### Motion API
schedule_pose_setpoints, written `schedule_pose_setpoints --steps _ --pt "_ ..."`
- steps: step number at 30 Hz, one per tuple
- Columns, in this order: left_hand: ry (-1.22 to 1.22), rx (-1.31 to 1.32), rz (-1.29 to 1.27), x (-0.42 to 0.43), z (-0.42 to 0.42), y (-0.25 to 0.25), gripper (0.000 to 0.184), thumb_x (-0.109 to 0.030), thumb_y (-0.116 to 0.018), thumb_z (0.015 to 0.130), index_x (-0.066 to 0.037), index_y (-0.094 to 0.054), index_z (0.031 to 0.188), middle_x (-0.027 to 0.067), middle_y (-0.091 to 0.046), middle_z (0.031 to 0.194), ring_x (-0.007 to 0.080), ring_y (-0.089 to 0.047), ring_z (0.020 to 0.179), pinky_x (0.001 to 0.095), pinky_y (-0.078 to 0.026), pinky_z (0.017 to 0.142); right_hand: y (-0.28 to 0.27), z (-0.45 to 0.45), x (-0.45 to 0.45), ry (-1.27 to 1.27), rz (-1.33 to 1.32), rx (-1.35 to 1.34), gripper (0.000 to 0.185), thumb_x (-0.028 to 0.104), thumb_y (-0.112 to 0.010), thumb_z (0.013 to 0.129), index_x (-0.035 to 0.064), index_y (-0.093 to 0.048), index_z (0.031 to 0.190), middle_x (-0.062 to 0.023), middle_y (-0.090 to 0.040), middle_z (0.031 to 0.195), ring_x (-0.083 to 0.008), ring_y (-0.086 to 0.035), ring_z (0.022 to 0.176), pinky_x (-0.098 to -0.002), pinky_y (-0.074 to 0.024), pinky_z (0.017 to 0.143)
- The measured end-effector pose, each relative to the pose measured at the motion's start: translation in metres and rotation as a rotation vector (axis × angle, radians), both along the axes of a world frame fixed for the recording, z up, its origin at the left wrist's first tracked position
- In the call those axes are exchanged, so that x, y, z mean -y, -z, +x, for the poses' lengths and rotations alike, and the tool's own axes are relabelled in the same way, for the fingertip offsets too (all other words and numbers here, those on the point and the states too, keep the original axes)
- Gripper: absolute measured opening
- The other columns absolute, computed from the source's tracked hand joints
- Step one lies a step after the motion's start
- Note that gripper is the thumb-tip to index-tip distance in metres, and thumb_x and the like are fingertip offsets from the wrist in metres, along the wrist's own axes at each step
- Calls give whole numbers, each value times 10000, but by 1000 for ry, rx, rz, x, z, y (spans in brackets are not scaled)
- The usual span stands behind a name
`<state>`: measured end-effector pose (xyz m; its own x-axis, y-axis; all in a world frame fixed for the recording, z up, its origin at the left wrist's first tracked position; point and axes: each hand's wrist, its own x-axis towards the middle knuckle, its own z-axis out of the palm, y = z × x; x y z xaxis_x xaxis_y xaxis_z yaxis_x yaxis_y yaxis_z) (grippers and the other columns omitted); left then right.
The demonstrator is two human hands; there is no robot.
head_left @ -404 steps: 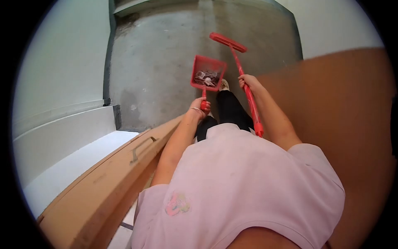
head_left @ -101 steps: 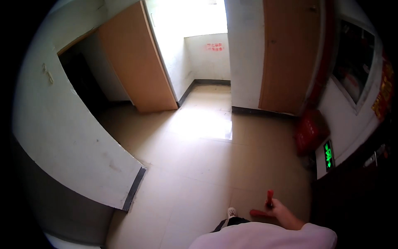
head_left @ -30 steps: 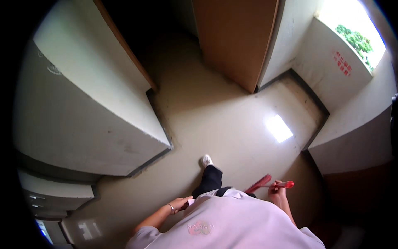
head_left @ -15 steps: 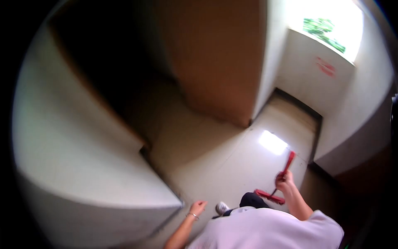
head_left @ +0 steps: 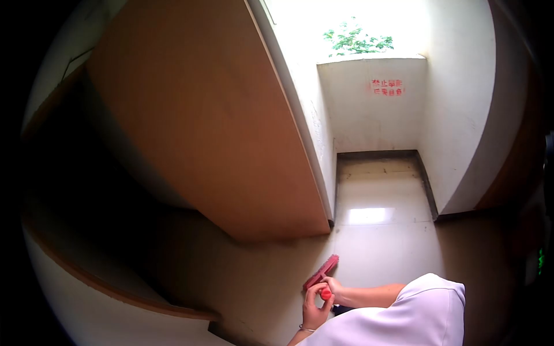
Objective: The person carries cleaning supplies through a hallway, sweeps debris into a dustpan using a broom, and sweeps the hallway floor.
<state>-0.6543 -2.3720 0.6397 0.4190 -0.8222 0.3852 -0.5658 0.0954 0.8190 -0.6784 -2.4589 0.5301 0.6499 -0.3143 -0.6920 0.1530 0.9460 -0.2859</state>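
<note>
A red broom is held in front of me, its bristled head over the tiled floor and the red end of its handle toward me. My left hand, with a bracelet at the wrist, curls its thumb and fingers around the handle's end. Right beside it, my right hand is closed on the handle too. Most of the handle is hidden by the hands and by the steep viewing angle.
A large brown door or panel stands ahead to the left, beside a dark opening. Ahead right, a low white wall bears red lettering, with leaves beyond it. A curved ledge runs along the lower left.
My view has swung to the right. My left hand has come across to the broom handle and closed on it. The broom's head now points away from me.
</note>
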Motion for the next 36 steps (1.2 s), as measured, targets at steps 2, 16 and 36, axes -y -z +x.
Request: schedule_pose_setpoints --steps 2,16,36 --pt "85 -26 -6 15 28 -1 191 -114 -596 635 -39 -477 764 74 -500 706 207 -501 680 259 -393 636 15 35 7 -94 -85 -11 145 143 -366 715 16 -429 743 -95 -468 736 -177 -468 657 -300 -412 603" --pt "560 -200 275 14 171 23 251 -144 -593 632 -32 -400 516 51 -430 550 134 -416 542 245 -331 500 18 138 17 -610 148 -167 169 221 -455 706 57 -457 666 -29 -518 619 -132 -454 491 -260 -400 526" --pt "-230 -462 -76 -125 506 -62 105 48 -492 645 -4 -424 584 57 -462 621 138 -445 590 242 -359 576 13 524 -56 -721 348 -42 71 134 -452 656 72 -418 648 -43 -421 583 -167 -436 547 -284 -380 489"
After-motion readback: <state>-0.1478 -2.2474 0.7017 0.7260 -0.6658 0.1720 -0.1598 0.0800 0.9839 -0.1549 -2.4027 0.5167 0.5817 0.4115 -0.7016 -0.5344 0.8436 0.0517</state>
